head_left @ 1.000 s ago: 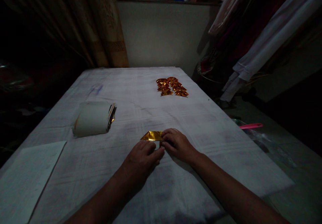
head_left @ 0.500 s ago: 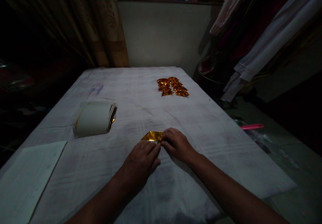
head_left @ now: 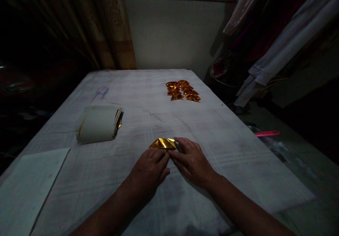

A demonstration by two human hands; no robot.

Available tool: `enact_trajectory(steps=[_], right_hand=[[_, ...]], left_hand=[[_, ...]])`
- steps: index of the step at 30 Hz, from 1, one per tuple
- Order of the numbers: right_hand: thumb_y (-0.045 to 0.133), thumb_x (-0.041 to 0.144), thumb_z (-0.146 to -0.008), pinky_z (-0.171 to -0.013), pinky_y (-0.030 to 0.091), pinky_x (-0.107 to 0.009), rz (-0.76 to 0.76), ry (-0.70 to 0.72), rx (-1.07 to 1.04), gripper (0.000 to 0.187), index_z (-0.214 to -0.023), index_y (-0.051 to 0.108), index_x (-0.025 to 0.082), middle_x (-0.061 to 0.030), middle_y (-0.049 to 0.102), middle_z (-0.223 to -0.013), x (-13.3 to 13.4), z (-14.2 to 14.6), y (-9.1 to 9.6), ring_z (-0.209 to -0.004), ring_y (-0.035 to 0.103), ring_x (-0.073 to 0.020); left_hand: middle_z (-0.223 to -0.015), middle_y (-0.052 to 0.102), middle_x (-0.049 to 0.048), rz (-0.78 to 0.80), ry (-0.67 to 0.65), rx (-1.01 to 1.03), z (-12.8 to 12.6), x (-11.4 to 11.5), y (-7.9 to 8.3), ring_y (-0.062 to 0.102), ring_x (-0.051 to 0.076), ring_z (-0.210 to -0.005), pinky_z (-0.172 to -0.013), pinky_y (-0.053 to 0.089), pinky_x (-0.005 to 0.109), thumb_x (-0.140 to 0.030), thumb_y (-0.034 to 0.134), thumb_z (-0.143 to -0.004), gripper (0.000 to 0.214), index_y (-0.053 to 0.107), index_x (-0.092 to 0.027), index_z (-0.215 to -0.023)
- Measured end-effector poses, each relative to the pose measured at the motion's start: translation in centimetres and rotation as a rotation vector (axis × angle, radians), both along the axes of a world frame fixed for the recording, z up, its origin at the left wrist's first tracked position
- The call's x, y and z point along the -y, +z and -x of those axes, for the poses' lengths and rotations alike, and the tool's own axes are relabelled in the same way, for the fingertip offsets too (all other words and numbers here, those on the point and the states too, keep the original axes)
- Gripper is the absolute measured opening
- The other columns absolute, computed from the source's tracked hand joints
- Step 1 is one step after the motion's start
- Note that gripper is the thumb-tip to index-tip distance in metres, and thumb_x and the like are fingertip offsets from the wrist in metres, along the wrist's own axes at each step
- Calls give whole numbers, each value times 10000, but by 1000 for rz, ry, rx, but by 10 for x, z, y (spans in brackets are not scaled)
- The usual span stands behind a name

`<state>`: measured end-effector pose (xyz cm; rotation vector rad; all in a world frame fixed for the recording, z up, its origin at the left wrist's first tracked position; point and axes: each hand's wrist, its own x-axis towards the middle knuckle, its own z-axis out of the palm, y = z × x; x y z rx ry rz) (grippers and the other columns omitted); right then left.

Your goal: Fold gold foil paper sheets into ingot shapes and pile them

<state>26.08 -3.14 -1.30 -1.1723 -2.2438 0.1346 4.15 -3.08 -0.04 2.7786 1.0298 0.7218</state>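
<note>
A folded piece of gold foil paper [head_left: 163, 143] lies on the white cloth-covered table [head_left: 148, 119] just beyond my fingers. My left hand [head_left: 149, 169] rests palm down, its fingertips pressing the near edge of the gold piece. My right hand [head_left: 192, 160] lies beside it, fingers stretched flat toward the piece's right end, touching it. Both hands press the paper down; neither lifts it.
A pile of several folded gold pieces [head_left: 183, 90] sits at the far right of the table. A curled stack of white-backed sheets [head_left: 99, 124] lies at the left, a flat white sheet [head_left: 28, 186] at the near left. Hanging clothes [head_left: 278, 41] and a pink object [head_left: 266, 134] are to the right.
My right hand has slid back off the gold piece, so more of it shows, now with a triangular fold. The left hand stayed almost still.
</note>
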Motion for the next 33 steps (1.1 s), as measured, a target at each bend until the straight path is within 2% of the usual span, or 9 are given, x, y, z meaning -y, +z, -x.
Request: enact_trajectory(steps=[4,8,10,13,16,22,28,33], right_hand=[[637,233,-911,-1022,438,-561,-3,-20,55,339,-1241,679,300,-123,507,-1481,5,0,-2,-1354,456,-357],[606,217,-921,-981,466,-511,2,-62,18,378,-1290,644,288,-123,595,-1361,1,-1,-2,-1239,537,-321],[603,209,-923,-954,475,-492,10,-99,3,336,-1244,666,281,-124,618,-1310,-4,0,-2,-1194,554,-312],[609,205,-917,-938,471,-484,59,-99,-12,188,-1063,715,258,-125,604,-1323,-12,3,-4,-1200,545,-312],[603,210,-922,-932,468,-487,119,-99,-24,103,-941,700,240,-122,605,-1323,-18,5,-6,-1210,541,-310],[605,234,-937,-946,452,-487,145,-124,-14,70,-928,674,233,-122,615,-1303,-21,3,-9,-1221,539,-303],[665,228,-908,-968,430,-484,195,-102,41,17,-901,677,219,-118,621,-1306,-28,2,-4,-1251,534,-298],[707,256,-888,-976,415,-468,226,-96,49,70,-851,663,217,-103,632,-1302,-31,4,0,-1253,535,-289]], left_hand=[[-1056,665,95,5,-24,16,0,-1,2,637,252,-993,-908,562,472,-174,576,-934,292,584,-163,-1226],[-1060,649,93,11,-34,15,0,0,3,623,246,-992,-913,564,475,-141,590,-922,351,575,-170,-1272],[-1058,641,93,18,-33,-2,0,0,3,612,246,-987,-912,565,483,-133,592,-920,370,572,-172,-1288],[-1052,633,89,35,-33,-17,0,0,0,603,244,-986,-903,566,489,-123,583,-920,390,566,-187,-1305],[-1045,635,87,20,-37,-24,1,-1,-2,606,241,-970,-898,569,492,-138,572,-931,375,563,-189,-1302],[-1050,639,90,-3,-41,-33,1,-2,1,615,247,-966,-907,571,476,-176,564,-950,347,554,-162,-1297],[-1066,651,98,6,-30,-7,0,-1,0,620,249,-982,-906,568,484,-166,546,-956,377,529,-152,-1332],[-1120,657,107,48,-15,-35,1,0,1,622,267,-1049,-949,556,506,-179,555,-954,360,535,-145,-1311]])
